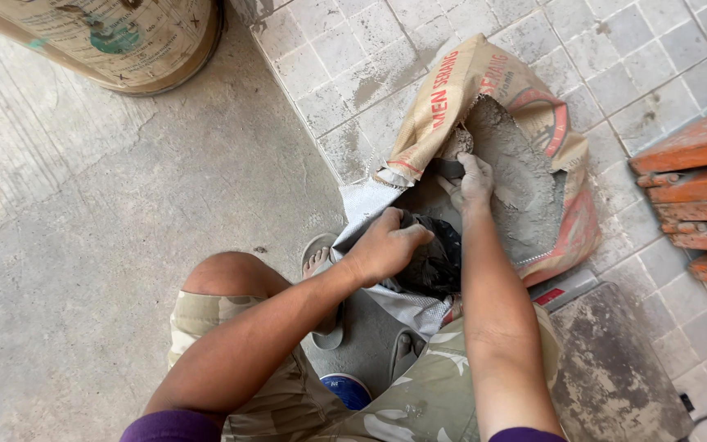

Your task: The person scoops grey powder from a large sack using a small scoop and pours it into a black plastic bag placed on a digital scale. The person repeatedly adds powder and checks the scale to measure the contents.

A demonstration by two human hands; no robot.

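Two hands are working at the open cement sack point(533, 123) lying on the tiled floor point(648, 49). My left hand point(386, 244) is gripping the black bag point(435, 258) shut-fisted; my right hand point(472, 182) is closing its fingers point(452, 187) on a scoop point(448, 168). Powder is likely handling heavy, loose and dusty; I am gripping the bag rim.

A tan paper cement sack point(493, 90) with red and green print is seen torn open around the right hand's fingers point(475, 176). A black plastic bag point(435, 258) is gripped just beneath the left hand's fingers point(407, 237).
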